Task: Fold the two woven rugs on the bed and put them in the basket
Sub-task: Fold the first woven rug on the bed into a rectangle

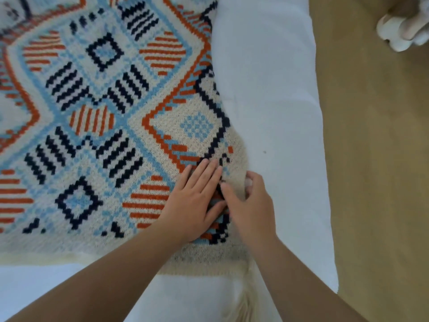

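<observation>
A: White bed (274, 94) under everything, tan floor (376, 159) beyond the right hand.
B: Rug (97, 117)?
A: Spread flat on bed, mostly ahead-left of both hands.
B: Hands?
A: Left hand (195, 201) flat, fingers straight, pressing rug corner. Right hand (250, 205) just beside it, pinching rug edge. Tassel (246, 296) below the wrists.

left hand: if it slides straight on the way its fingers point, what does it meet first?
Only more of the woven rug. The left hand lies flat on it, fingers pointing up and slightly right toward the navy zigzag; beyond that, the rug's edge and white bed sheet.
</observation>
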A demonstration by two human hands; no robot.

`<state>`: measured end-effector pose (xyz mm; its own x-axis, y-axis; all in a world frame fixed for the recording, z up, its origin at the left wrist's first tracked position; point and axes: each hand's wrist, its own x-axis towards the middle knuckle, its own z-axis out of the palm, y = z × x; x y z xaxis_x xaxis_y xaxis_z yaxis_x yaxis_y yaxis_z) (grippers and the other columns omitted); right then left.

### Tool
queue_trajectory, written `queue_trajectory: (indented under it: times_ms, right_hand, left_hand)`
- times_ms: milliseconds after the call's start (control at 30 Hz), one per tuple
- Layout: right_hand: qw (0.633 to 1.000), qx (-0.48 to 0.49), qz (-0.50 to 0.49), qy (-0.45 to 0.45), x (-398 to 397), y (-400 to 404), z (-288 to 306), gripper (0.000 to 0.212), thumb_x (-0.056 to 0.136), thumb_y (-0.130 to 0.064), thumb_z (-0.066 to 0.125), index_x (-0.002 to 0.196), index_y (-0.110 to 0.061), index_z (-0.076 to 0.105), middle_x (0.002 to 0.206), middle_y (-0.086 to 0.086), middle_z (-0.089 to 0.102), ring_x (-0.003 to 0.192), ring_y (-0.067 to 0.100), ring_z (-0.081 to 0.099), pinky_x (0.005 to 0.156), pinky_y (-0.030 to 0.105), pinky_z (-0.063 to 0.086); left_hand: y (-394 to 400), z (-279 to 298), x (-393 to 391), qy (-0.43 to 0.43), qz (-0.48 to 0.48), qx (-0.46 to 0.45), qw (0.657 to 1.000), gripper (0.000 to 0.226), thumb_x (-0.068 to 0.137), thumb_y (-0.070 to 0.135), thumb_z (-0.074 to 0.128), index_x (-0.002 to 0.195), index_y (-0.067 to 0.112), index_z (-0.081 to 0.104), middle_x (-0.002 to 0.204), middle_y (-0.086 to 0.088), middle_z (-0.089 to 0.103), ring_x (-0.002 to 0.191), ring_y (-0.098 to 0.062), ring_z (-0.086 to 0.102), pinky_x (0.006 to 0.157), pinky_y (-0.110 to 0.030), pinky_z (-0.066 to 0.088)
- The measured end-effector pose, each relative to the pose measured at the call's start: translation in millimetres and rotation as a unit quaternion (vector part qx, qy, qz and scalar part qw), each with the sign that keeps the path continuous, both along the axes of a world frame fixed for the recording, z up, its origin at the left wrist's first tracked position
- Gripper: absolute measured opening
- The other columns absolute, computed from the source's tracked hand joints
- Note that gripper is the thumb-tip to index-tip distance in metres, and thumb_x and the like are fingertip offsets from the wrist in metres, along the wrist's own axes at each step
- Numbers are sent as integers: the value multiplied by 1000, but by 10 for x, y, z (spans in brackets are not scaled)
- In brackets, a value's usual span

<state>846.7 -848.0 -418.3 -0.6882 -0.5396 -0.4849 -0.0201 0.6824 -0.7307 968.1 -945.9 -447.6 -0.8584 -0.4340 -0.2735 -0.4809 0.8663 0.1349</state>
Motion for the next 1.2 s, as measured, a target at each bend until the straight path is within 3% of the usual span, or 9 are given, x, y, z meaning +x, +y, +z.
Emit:
queue_trajectory:
  times_ms: [100, 200, 367, 533, 633, 767, 867, 933, 1200]
  right_hand:
    - [1000, 4, 12, 10, 312, 260, -42, 51, 89, -41, 69, 133, -30, 46, 106, -16, 66, 93, 2, 65, 80, 29, 57]
    - [1000, -16, -5, 26, 517, 448, -39, 30, 91, -35, 68, 118, -24, 57, 96, -16, 67, 85, -2, 65, 72, 21, 56]
    - [995, -9, -74, 60, 549, 635, 3, 18, 92, -40, 65, 96, -25, 56, 74, -4, 65, 66, 16, 65, 58, 40, 55]
    - [997, 48, -54, 31, 682, 716, 70, 47, 84, -53, 71, 119, -33, 47, 92, -14, 64, 79, 1, 64, 67, 26, 53]
    - [998, 49, -30, 39, 848, 858, 74, 39, 90, -36, 71, 119, -36, 44, 91, -17, 63, 68, -3, 62, 55, 15, 46]
    - [982, 120, -70, 128, 826, 987, 132, 40, 94, -35, 65, 128, -20, 48, 87, -7, 60, 72, 9, 58, 61, 31, 46]
    - [948, 155, 2, 277, 928, 977, 124, 40, 89, -26, 68, 125, -14, 58, 118, 6, 64, 104, 29, 60, 90, 44, 43]
    - [928, 101, 112, 342, 1143, 867, 92, 38, 85, -31, 69, 118, -12, 66, 122, 7, 65, 112, 30, 59, 97, 45, 40]
    - [903, -111, 314, 271, 1868, 310, -60, 50, 83, -50, 62, 117, -14, 71, 112, -1, 72, 105, 20, 65, 96, 33, 43]
  left_hand:
    - [46, 1, 316, -11, 3, -10, 1000, 71, 104, 59, 12, 158, 14, 10, 166, -3, 8, 154, -22, 1, 122, -43, 2]
    - [127, -2, 588, -17, -11, -11, 1000, 71, 103, 59, 18, 157, 12, 20, 164, -6, 17, 153, -24, 11, 121, -46, 8]
    - [249, -16, 972, -13, -20, 4, 1000, 71, 104, 59, 16, 158, 15, 13, 165, -6, 13, 153, -25, 8, 121, -47, 9]
    - [313, -26, 1187, -8, 4, 4, 1000, 71, 104, 60, 18, 157, 14, 13, 164, -6, 14, 153, -25, 9, 120, -47, 11]
    - [299, -23, 1292, -9, 5, 3, 1000, 73, 103, 61, 18, 158, 13, 14, 165, -5, 12, 153, -23, 6, 120, -47, 10]
    - [229, 20, 1607, -29, 5, 3, 1000, 72, 103, 60, 16, 157, 13, 20, 165, -6, 16, 153, -24, 8, 120, -47, 10]
    - [200, 62, 1798, -44, 11, 9, 999, 72, 103, 60, 13, 157, 14, 20, 165, -5, 16, 153, -27, 9, 119, -47, 11]
    - [196, 91, 1873, -49, 18, 14, 999, 71, 103, 60, 11, 157, 14, 20, 164, -6, 17, 152, -27, 11, 119, -47, 12]
    - [152, 291, 2429, -64, 97, 46, 992, 72, 95, 62, 2, 158, 25, -2, 164, 4, -9, 151, -14, -12, 123, -33, -7]
